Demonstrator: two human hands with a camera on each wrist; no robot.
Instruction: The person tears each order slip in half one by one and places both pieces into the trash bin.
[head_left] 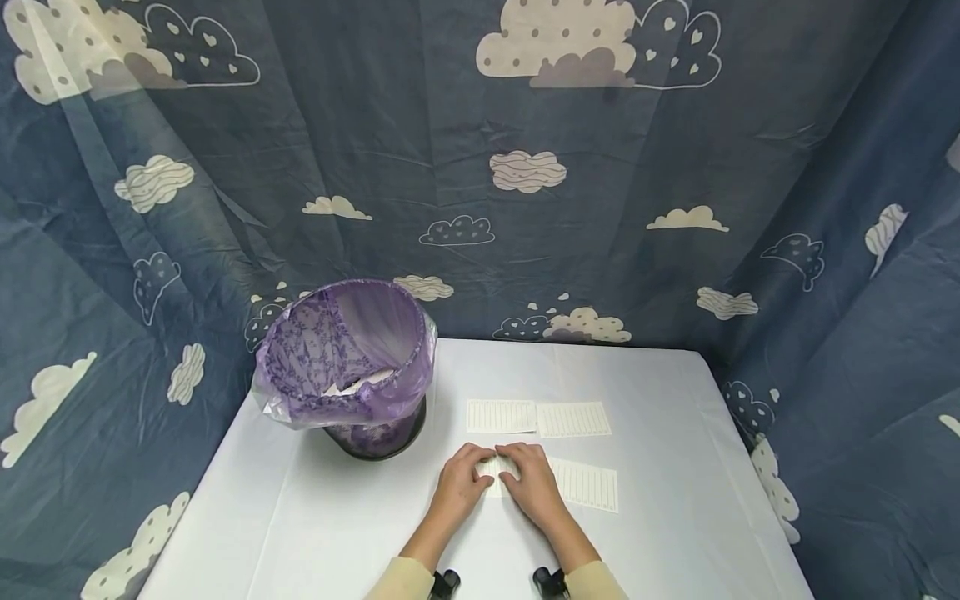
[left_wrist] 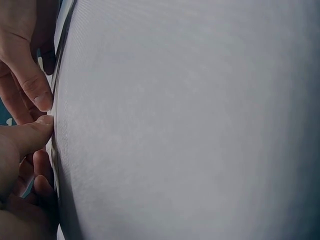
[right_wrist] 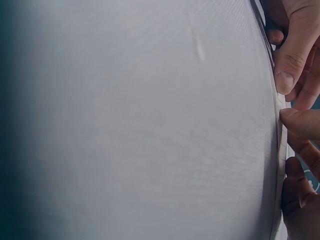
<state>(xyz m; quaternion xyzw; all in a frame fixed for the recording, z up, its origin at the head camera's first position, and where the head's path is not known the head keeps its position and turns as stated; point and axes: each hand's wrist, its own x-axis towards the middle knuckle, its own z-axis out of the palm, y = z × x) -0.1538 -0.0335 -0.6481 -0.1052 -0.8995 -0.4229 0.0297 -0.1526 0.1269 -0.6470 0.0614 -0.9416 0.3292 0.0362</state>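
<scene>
A small white paper card with printed lines [head_left: 497, 477] lies on the table between both hands. My left hand [head_left: 459, 479] holds its left side, with curled fingers at the far edge and the thumb on the nearer part. My right hand [head_left: 535, 483] holds its right side in the same way, the two index fingertips almost meeting. In the left wrist view the thumbs [left_wrist: 42, 102] come close together low over the paper's edge. Part of the card is hidden under the fingers.
Two similar lined cards [head_left: 501, 416] [head_left: 573, 419] lie side by side just beyond the hands. Another lined card [head_left: 588, 485] lies right of the right hand. A purple-lined bin [head_left: 375, 414] stands at the left on the white table [head_left: 660, 450]. Cloud-patterned cloth [head_left: 600, 275] hangs behind.
</scene>
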